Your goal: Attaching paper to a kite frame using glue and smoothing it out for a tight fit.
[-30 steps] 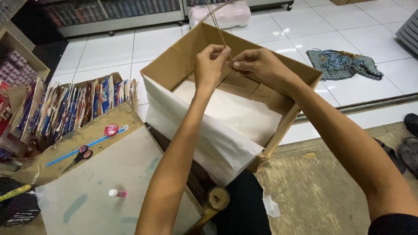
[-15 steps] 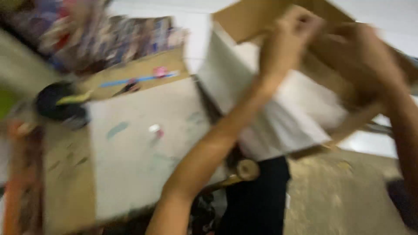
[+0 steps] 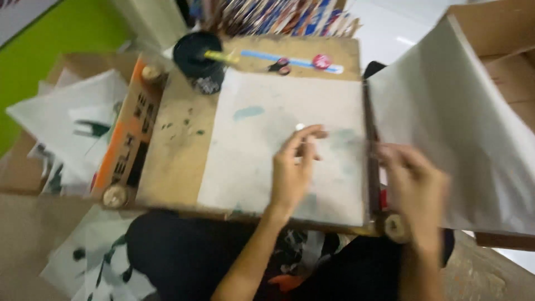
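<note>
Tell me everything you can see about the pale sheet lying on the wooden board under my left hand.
The pale sheet is a squarish, whitish-grey piece that looks like paper or thin card, lying flat on the wooden board. Faint blue-green smudges mark its surface. The left hand rests on it, fingers spread, near a small white object too blurred to identify. Its right edge runs along a dark strip.

A pale grey-white sheet (image 3: 278,139) lies flat on a worn wooden board (image 3: 178,156) (faint blue-green smudges mark it), its right edge meeting a dark strip (image 3: 370,161).
</note>
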